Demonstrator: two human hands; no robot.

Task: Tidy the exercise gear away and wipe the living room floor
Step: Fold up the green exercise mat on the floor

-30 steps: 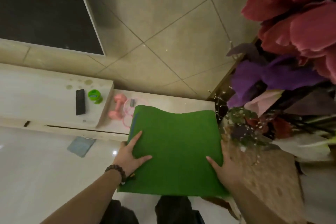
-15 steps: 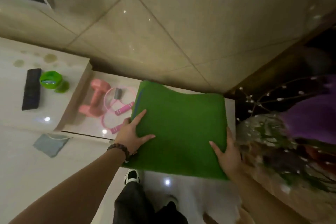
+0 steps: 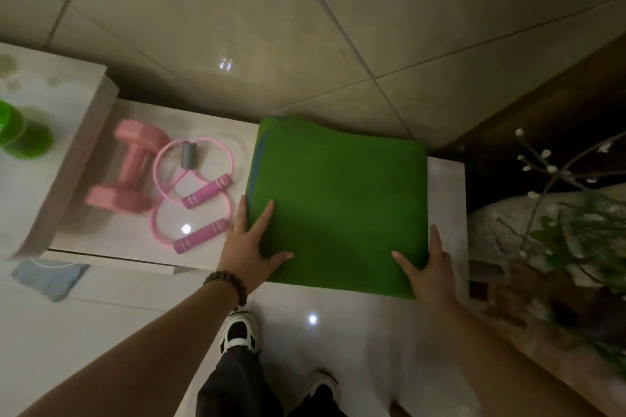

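A folded green exercise mat [image 3: 338, 200] lies on a low white shelf [image 3: 445, 179] against the tiled wall, its near edge sticking out over the floor. My left hand [image 3: 250, 247] rests flat on the mat's near left corner, fingers straight and spread. My right hand [image 3: 430, 271] is at the near right corner, thumb on top and a straight finger along the side edge. Left of the mat on the same shelf lie a pink dumbbell [image 3: 130, 167] and a pink figure-eight pull band [image 3: 193, 193] with two purple handles.
A blue cloth [image 3: 50, 276] lies on the glossy white floor at the left. A green jar [image 3: 20, 132] stands on the higher white unit. A wrapped flower bouquet [image 3: 559, 240] crowds the right side. My shoes [image 3: 238, 332] stand just below the shelf.
The mat has moved down and forward onto the shelf with both hands still at its near corners. The view has dropped closer, so the remote and most flowers have left the frame.
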